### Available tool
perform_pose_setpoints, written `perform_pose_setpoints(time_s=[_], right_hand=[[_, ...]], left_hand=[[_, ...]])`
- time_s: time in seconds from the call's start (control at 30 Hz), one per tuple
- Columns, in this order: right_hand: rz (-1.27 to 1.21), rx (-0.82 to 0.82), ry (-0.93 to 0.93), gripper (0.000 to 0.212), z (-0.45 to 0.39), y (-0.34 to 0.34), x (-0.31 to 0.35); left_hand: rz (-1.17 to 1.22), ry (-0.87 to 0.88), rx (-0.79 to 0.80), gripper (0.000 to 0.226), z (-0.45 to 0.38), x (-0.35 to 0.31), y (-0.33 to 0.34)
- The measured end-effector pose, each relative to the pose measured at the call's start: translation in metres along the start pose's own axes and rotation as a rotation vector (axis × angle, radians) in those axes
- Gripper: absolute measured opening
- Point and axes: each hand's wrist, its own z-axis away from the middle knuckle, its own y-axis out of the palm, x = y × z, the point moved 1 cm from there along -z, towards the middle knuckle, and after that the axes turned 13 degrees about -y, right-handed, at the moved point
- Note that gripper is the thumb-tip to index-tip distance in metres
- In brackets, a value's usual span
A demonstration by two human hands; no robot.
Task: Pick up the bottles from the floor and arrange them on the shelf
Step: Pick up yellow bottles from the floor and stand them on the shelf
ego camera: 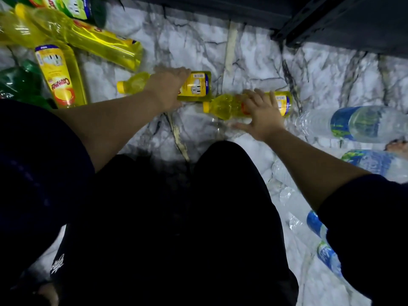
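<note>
- Bottles lie scattered on their sides across a white, grey-veined marble floor [254, 58], seen from above past the person's dark-clad legs.
- Left hand [167, 89] wraps over the middle of a small clear plastic bottle of yellow liquid with a yellow cap [196, 85]; cap points toward 9 o'clock, and the bottle rests on the floor.
- Right hand [260, 111] closes around a second small yellow-capped bottle of yellow liquid [223, 104], just beside the first at its 4 o'clock, cap also toward 9 o'clock; whether it rests on the floor, I cannot tell.
- Larger yellow-liquid bottles with yellow labels [59, 74] lie at 10 o'clock, beside a green plastic bottle [19, 82] at 9 o'clock.
- Clear water bottles with blue-green labels [357, 124] lie at 3 o'clock, more of them running down toward 5 o'clock; they look filled with clear liquid.
- Dark metal shelf frame [331, 23] stands at 1 o'clock, well apart from both hands.
</note>
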Motion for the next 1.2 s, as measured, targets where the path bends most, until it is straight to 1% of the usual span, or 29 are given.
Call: perform_pose_setpoints(time_s=[0.03,0.1,0.23,0.3,0.4,0.47,0.53,0.6,0.67,0.73,0.8,0.87,0.9,0.93,0.97,1.0,1.03,1.07,1.1,1.13,1.17,1.2], right_hand=[[0.080,0.048,-0.026,0.082,0.000,0.006,0.004],[0.150,0.046,-0.003,0.081,0.000,0.012,0.002],[0.176,0.041,0.046,0.079,0.009,0.005,-0.010],[0.166,0.040,0.136,0.078,0.018,0.003,-0.021],[0.084,0.015,0.369,0.079,0.019,-0.006,-0.029],[0.002,0.034,0.460,0.078,0.006,-0.013,-0.027],[-0.066,0.027,0.510,0.079,-0.010,-0.014,-0.020],[-0.100,-0.011,0.535,0.085,-0.024,-0.009,-0.008],[-0.130,-0.051,0.540,0.089,-0.035,-0.003,0.005],[-0.144,-0.071,0.533,0.093,-0.043,0.001,0.016],[-0.135,-0.064,0.526,0.099,-0.046,0.006,0.023],[-0.132,-0.044,0.538,0.102,-0.048,0.011,0.028],[-0.135,-0.035,0.546,0.102,-0.049,0.013,0.030],[-0.135,-0.030,0.548,0.103,-0.049,0.013,0.031],[-0.133,-0.031,0.548,0.103,-0.050,0.014,0.032],[-0.127,-0.035,0.544,0.103,-0.051,0.014,0.033],[-0.118,-0.044,0.537,0.104,-0.052,0.014,0.035],[-0.104,-0.056,0.525,0.104,-0.052,0.014,0.038],[-0.090,-0.072,0.504,0.103,-0.054,0.014,0.041],[-0.088,-0.084,0.474,0.101,-0.056,0.014,0.044],[-0.098,-0.094,0.443,0.100,-0.059,0.013,0.048],[-0.116,-0.101,0.419,0.100,-0.063,0.013,0.051]], left_hand=[[0.004,-0.003,-0.006,0.096,-0.002,-0.005,0.004],[0.010,0.005,-0.022,0.093,-0.007,-0.010,0.009],[0.003,0.037,-0.013,0.093,-0.012,-0.009,0.005],[0.007,0.051,-0.013,0.092,-0.012,-0.008,0.004],[-0.028,0.102,-0.015,0.090,-0.008,-0.004,0.009],[-0.064,0.173,0.006,0.091,-0.009,-0.001,0.016],[-0.102,0.280,0.022,0.091,-0.011,0.001,0.019],[-0.190,0.366,0.042,0.090,-0.013,0.000,0.019],[-0.281,0.411,0.083,0.091,-0.013,-0.002,0.019],[-0.322,0.446,0.103,0.087,-0.011,-0.003,0.020],[-0.298,0.504,0.082,0.079,-0.006,0.000,0.023],[-0.250,0.515,0.048,0.082,0.001,0.009,0.024],[-0.205,0.485,0.025,0.085,0.005,0.013,0.026],[-0.119,0.412,-0.014,0.084,0.011,0.016,0.030],[0.016,0.290,-0.078,0.080,0.017,0.016,0.034],[0.178,0.120,-0.166,0.076,0.022,0.012,0.038],[0.334,-0.100,-0.243,0.076,0.025,0.004,0.041],[0.490,-0.350,-0.266,0.081,0.026,-0.007,0.041],[0.644,-0.613,-0.224,0.093,0.023,-0.020,0.040],[0.793,-0.854,-0.125,0.107,0.015,-0.032,0.038],[0.929,-1.039,-0.022,0.118,0.006,-0.042,0.034],[1.035,-1.160,0.041,0.125,-0.005,-0.048,0.033]])
